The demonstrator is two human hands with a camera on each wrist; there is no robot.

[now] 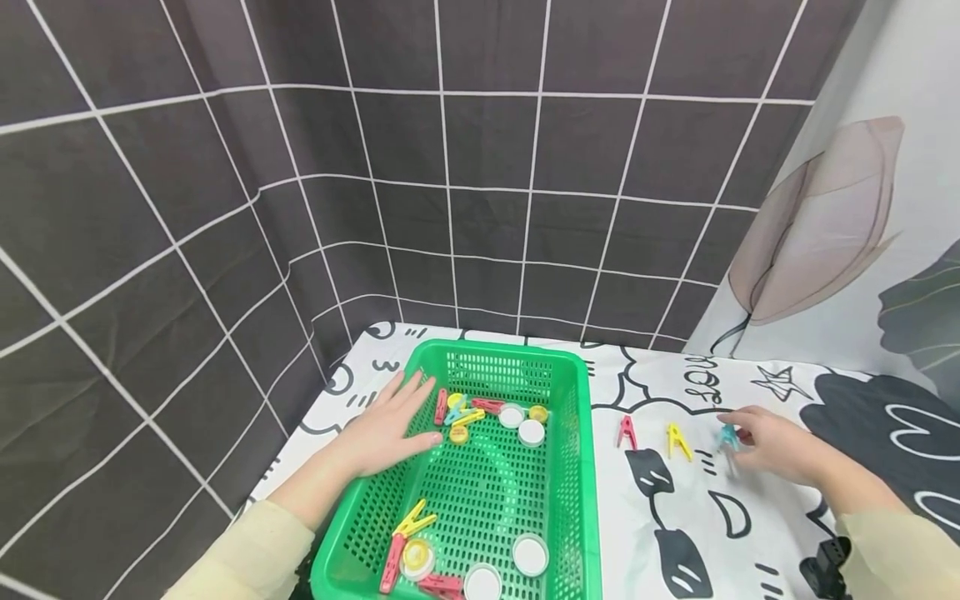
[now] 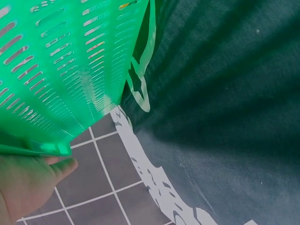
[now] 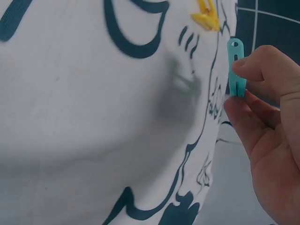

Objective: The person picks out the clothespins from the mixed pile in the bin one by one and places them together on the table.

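My right hand [image 1: 780, 447] pinches a light-blue clothespin [image 3: 236, 70] between thumb and fingers, over the right part of the table. To its left, a yellow clothespin [image 1: 678, 440] and a pink clothespin [image 1: 627, 432] lie apart in a row on the cloth. My left hand [image 1: 382, 429], fingers straight and spread, is at the left rim of a green plastic basket [image 1: 587, 467]. Inside the basket are several pink and yellow clothespins, a blue clothespin [image 1: 456, 413], white round caps [image 1: 530, 554] and yellow round caps [image 1: 459, 434].
A white tablecloth [image 1: 637, 525] with black drawings covers the table. Behind and to the left hangs a dark cloth [image 1: 487, 217] with a white grid. A pale leaf-patterned curtain [image 1: 825, 208] hangs at the right. Near the right sleeve is a black device [image 1: 827, 567].
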